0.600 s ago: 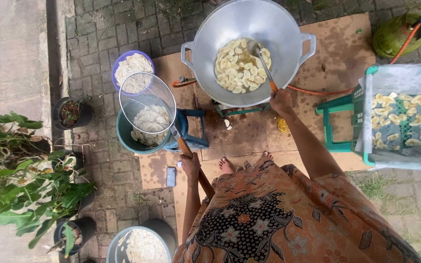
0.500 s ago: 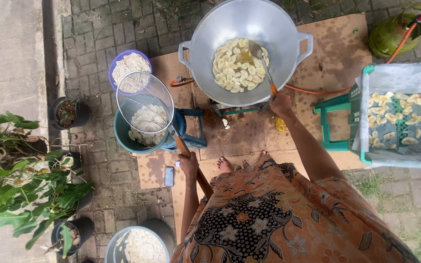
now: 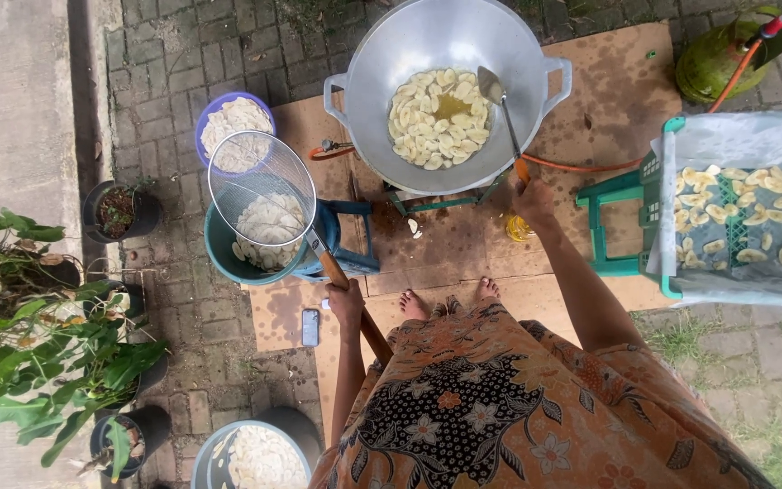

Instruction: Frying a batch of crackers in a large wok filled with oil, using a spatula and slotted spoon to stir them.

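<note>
The right hand (image 3: 534, 199) grips the spatula (image 3: 502, 113), its blade over the pale slices in the wok (image 3: 450, 91) at the cardboard's (image 3: 617, 100) far edge. The left hand (image 3: 346, 303) is closed on the strainer's (image 3: 260, 199) wooden handle, holding the mesh above the teal bucket (image 3: 228, 258) by the cardboard's left edge. A phone (image 3: 310, 327) lies near the left hand.

surface: brick paving (image 3: 183, 54) | on it: cardboard sheets (image 3: 617, 91), plant pots (image 3: 119, 210), phone (image 3: 310, 327), green gas cylinder (image 3: 712, 62)
</note>
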